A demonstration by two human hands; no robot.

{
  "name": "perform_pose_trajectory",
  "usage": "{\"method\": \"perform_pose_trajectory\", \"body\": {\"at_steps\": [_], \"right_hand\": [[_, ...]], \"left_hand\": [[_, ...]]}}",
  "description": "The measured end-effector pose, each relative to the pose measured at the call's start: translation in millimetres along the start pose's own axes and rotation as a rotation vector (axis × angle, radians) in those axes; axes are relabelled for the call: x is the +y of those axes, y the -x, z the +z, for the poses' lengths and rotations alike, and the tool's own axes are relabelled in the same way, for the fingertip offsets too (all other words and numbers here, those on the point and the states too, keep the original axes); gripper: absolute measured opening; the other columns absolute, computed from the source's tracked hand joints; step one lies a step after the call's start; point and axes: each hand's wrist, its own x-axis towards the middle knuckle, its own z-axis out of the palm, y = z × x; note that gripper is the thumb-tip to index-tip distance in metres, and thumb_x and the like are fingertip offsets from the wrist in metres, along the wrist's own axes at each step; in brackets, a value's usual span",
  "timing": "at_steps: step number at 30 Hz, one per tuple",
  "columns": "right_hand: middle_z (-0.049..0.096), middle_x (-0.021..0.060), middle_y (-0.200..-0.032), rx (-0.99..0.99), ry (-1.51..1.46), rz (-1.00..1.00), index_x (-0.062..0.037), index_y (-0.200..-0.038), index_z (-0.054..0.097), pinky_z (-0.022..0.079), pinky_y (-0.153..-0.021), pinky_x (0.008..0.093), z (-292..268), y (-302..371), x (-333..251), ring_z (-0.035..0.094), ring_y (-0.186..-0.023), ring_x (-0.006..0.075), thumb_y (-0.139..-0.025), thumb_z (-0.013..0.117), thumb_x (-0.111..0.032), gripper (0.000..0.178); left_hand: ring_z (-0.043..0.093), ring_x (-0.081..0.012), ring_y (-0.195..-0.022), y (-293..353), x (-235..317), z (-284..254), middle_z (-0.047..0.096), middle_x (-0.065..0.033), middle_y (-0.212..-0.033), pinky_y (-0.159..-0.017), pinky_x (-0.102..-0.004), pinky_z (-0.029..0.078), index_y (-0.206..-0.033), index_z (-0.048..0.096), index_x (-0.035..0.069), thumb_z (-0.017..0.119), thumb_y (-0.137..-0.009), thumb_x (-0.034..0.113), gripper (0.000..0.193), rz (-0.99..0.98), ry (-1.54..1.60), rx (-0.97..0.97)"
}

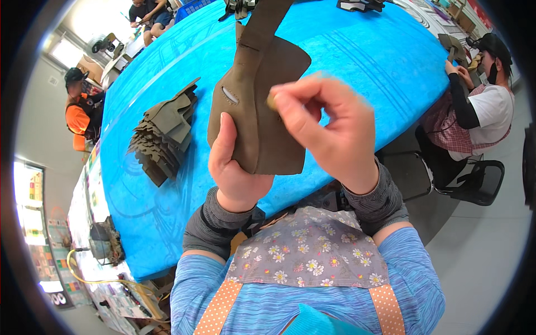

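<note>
My left hand [240, 170] grips the lower edge of a brown-olive cut piece [279, 134], thumb on its front. The piece looks like leather or stiff fabric, with a raised seam down its middle and a long strap-like strip [265, 22] running up from it. A stitched oval slit [230, 95] lies left of the seam. My right hand [335, 125] is closed in a pinch just over the piece's right half, smeared by motion. Between its fingertips shows a small yellowish bit [272, 100], too blurred to name. Contact with the piece cannot be told.
A fanned stack of similar olive pieces [167, 131] lies on the blue-covered table [357, 72] to the left. More dark pieces [360, 4] sit at the far edge. Co-workers sit at the right [474, 106], left [84, 111] and far left [151, 17]. A black chair [480, 181] stands right.
</note>
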Motion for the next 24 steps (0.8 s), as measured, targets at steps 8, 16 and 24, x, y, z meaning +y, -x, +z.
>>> {"method": "perform_pose_trajectory", "body": {"at_steps": [8,16,24], "right_hand": [[0.065,-0.0018,-0.079,0.096,0.152,-0.18,-0.0027,-0.093,0.07,0.034,-0.05,0.0177,4.0,-9.5,7.5,0.043,-0.058,0.0011,-0.086,0.07,-0.009,0.01],[0.064,-0.0013,-0.075,-0.07,0.074,-0.136,-0.0024,-0.089,0.069,0.034,-0.049,0.0194,2.0,11.1,1.1,0.044,-0.056,0.0028,-0.082,0.069,-0.003,0.008],[0.065,-0.0025,-0.076,0.148,0.139,-0.253,-0.0038,-0.091,0.069,0.032,-0.049,0.0182,5.8,-11.0,8.7,0.044,-0.057,0.001,-0.084,0.068,-0.003,0.007]], "left_hand": [[0.056,-0.0246,-0.117,-1.2,-2.8,6.8,0.056,-0.0125,-0.128,-0.096,-0.0398,0.046,-0.135,0.043,0.002,0.036,-0.103,0.035,0.047,0.044,-0.085,0.127],[0.056,-0.0263,-0.116,1.0,4.4,-5.1,0.058,-0.0129,-0.126,-0.101,-0.0417,0.042,-0.132,0.049,0.002,0.035,-0.101,0.04,0.051,0.006,-0.047,-0.003],[0.057,-0.0245,-0.116,-0.6,-3.2,8.5,0.057,-0.0131,-0.128,-0.098,-0.0382,0.046,-0.134,0.044,0.001,0.038,-0.102,0.032,0.045,0.052,-0.059,0.073]]}}
